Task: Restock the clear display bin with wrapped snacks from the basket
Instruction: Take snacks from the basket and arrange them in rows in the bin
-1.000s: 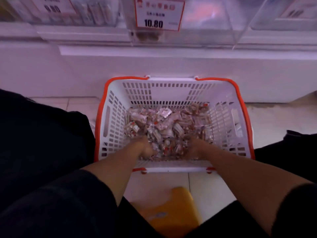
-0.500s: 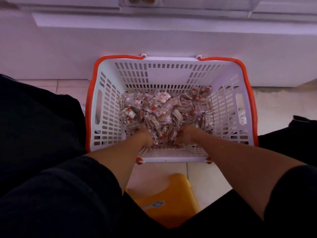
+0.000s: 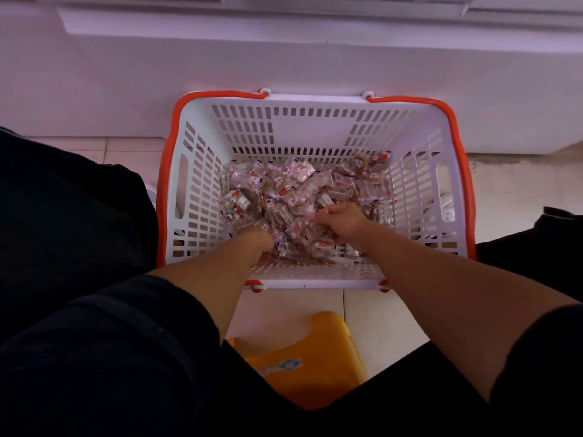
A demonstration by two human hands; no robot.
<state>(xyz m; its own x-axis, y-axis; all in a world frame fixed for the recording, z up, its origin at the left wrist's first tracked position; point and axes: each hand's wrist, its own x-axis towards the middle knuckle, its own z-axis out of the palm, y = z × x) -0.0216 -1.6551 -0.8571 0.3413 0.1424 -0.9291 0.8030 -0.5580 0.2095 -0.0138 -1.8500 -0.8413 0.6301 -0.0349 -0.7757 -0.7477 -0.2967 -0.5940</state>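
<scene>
I see both hands down in the white basket [image 3: 416, 181] on the floor, my left hand [image 3: 260, 239] buried among the wrapped snacks [image 3: 284, 190], grip unclear, my right hand [image 3: 339, 220] curled around some.

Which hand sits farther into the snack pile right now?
The right hand, its fingers curled over wrapped snacks near the pile's middle. The left hand is lower, by the basket near wall, half buried.
</scene>
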